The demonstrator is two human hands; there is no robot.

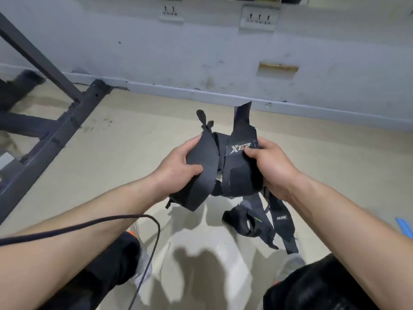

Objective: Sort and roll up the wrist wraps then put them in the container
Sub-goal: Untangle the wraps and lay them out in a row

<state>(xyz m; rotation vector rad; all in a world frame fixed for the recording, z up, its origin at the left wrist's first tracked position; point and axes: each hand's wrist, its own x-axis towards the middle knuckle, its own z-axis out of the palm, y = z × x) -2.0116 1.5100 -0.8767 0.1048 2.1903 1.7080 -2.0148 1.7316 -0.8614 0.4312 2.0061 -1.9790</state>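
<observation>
I hold a tangled bunch of black wrist wraps [237, 173] in front of me, above the floor. My left hand [178, 166] grips the left part of the bunch, a wide black band with a thumb loop sticking up. My right hand [270, 166] grips the right part, thumb on a wrap with a silver logo. Loose ends of the wraps [263, 222] hang below my right hand. No container is in view.
A dark metal rack frame [55, 135] stands on the beige floor at the left. A grey wall with sockets [259, 19] runs across the back. A black cable [143, 260] loops over my left forearm. My knees and shoes are below. A blue object [405, 227] lies at the right edge.
</observation>
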